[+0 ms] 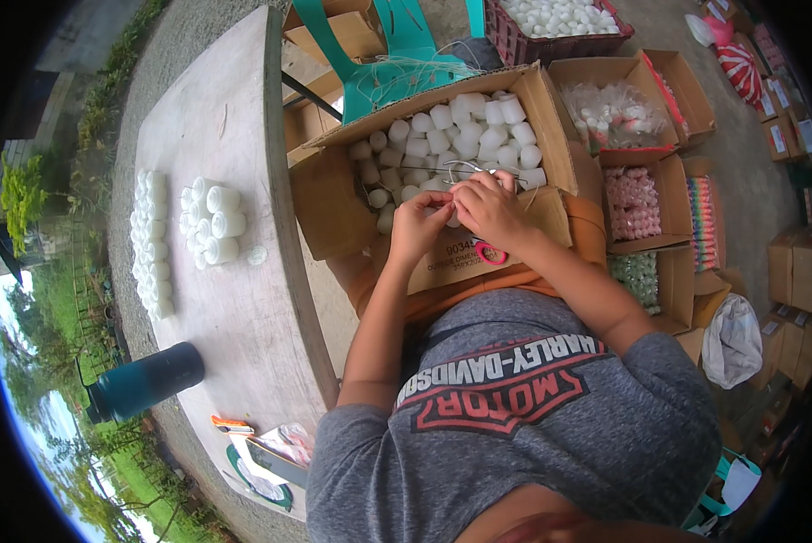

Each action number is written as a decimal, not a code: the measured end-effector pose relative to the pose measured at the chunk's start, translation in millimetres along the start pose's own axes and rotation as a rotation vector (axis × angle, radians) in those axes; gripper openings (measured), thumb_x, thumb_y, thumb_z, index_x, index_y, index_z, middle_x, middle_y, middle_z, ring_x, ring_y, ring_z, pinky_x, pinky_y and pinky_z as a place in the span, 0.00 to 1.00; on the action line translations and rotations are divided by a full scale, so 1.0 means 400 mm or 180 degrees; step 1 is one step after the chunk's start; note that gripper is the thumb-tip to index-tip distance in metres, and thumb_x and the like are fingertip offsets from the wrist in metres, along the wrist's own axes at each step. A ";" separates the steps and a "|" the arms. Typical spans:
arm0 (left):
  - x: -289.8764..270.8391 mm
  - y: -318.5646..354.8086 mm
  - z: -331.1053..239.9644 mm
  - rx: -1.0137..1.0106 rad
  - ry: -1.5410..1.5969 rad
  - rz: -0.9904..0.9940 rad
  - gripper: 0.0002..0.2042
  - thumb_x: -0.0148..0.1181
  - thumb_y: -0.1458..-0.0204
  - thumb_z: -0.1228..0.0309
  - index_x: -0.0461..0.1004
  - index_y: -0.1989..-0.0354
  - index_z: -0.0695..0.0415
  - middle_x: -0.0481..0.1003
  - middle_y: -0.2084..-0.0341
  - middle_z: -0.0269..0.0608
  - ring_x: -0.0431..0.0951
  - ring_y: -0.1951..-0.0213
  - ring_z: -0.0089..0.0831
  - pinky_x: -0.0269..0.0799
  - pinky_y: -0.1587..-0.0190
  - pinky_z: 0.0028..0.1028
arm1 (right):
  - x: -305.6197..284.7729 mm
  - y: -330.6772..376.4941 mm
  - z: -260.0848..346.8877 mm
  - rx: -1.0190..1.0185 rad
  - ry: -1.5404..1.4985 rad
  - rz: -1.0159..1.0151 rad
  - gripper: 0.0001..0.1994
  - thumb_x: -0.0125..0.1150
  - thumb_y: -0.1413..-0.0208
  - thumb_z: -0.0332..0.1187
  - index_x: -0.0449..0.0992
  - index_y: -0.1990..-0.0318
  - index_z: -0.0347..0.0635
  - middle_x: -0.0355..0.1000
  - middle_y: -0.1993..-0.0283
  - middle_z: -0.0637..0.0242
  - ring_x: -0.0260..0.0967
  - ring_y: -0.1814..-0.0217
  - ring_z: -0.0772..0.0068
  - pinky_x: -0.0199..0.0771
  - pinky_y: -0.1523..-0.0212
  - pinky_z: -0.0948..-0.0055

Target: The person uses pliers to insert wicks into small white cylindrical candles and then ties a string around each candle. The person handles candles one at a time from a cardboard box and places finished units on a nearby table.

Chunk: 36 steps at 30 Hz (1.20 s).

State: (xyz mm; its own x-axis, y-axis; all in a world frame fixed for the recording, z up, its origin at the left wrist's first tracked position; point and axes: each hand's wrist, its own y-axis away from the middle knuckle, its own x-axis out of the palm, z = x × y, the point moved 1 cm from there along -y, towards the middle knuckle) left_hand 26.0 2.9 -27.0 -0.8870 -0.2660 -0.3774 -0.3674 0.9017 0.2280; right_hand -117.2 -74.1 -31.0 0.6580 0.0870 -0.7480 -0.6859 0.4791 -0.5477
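While both hands meet over the open cardboard box on the person's lap, the work looks to be at a fine finger stage — something small and white is being pinched between them at the box's near edge. The left hand is curled, its fingertips closed on that small piece; the right hand is bent over it, fingers gripping the same spot, with a thin wire loop just beyond the knuckles. What exactly sits between the fingertips is too small to tell.

As a judgement, the next move calls for a steady pinch and a small, precise motion of the fingertips, not force, since the piece is tiny and the wire is thin.

Counting: one box on the lap, filled with white cylinders — several dozen, too many to count exactly. On the wooden table to the left stand two groups of white cylinders: a long double row of roughly twenty, and a smaller cluster of about ten. One dark bottle lies on the table. Beyond the lap stands one teal chair, and to the right several more open boxes of small goods.
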 end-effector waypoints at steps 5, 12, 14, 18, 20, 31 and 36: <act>0.009 0.004 -0.013 -0.0191 -0.0026 -0.0066 0.10 0.60 0.52 0.70 0.77 0.63 0.62 0.78 0.70 0.43 0.77 0.68 0.26 0.71 0.62 0.25 | 0.017 0.009 -0.015 0.0530 -0.0327 0.0066 0.04 0.59 0.52 0.32 0.71 0.68 0.48 0.72 0.69 0.75 0.66 0.58 0.71 0.51 0.52 0.63; -0.009 -0.025 0.057 -0.0488 0.1280 0.0542 0.08 0.60 0.49 0.70 0.76 0.66 0.63 0.66 0.49 0.42 0.70 0.53 0.27 0.65 0.52 0.26 | 0.035 0.008 -0.021 0.0907 -0.0829 0.0218 0.05 0.61 0.52 0.31 0.74 0.67 0.49 0.73 0.68 0.75 0.66 0.60 0.71 0.51 0.53 0.65; -0.009 -0.017 0.051 -0.0494 0.1430 0.0479 0.08 0.61 0.49 0.70 0.77 0.67 0.63 0.65 0.49 0.40 0.69 0.54 0.26 0.65 0.53 0.25 | 0.038 0.012 -0.009 0.0844 -0.0757 0.0039 0.05 0.61 0.53 0.30 0.76 0.66 0.49 0.73 0.67 0.76 0.66 0.60 0.72 0.52 0.52 0.67; -0.008 -0.018 0.064 -0.0398 0.1687 0.0387 0.08 0.62 0.50 0.70 0.77 0.68 0.63 0.67 0.54 0.37 0.69 0.57 0.23 0.65 0.54 0.23 | 0.032 0.017 -0.002 0.0864 -0.0886 -0.0272 0.05 0.63 0.55 0.31 0.78 0.68 0.51 0.73 0.63 0.79 0.65 0.58 0.73 0.51 0.53 0.65; -0.014 -0.021 0.056 -0.0396 0.1722 0.0333 0.08 0.63 0.51 0.70 0.77 0.69 0.63 0.68 0.56 0.36 0.69 0.57 0.23 0.65 0.55 0.23 | 0.029 0.015 -0.008 0.0818 -0.0883 -0.0394 0.04 0.64 0.56 0.31 0.79 0.70 0.51 0.73 0.62 0.81 0.64 0.58 0.73 0.51 0.53 0.64; -0.002 -0.005 0.002 0.0834 -0.0064 -0.0192 0.08 0.61 0.51 0.70 0.75 0.67 0.62 0.71 0.63 0.40 0.72 0.62 0.29 0.67 0.58 0.26 | -0.004 -0.019 0.009 0.0701 -0.0571 -0.0555 0.02 0.62 0.57 0.30 0.75 0.74 0.45 0.69 0.62 0.74 0.62 0.59 0.67 0.52 0.52 0.62; 0.022 0.005 -0.060 0.1182 -0.0875 -0.0567 0.07 0.59 0.50 0.70 0.73 0.66 0.61 0.73 0.64 0.46 0.74 0.65 0.42 0.69 0.58 0.32 | 0.072 0.011 -0.048 0.1889 -0.2587 -0.0248 0.09 0.59 0.50 0.34 0.72 0.76 0.38 0.65 0.60 0.63 0.58 0.55 0.62 0.58 0.50 0.69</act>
State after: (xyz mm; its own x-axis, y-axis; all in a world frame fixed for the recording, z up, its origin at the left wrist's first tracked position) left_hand 10.7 -5.7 -8.3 -0.6945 -0.3724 -0.6156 -0.3377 0.9243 -0.1781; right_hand -107.1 -86.3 -62.1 0.8585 0.4998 -0.1146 -0.5121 0.8468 -0.1434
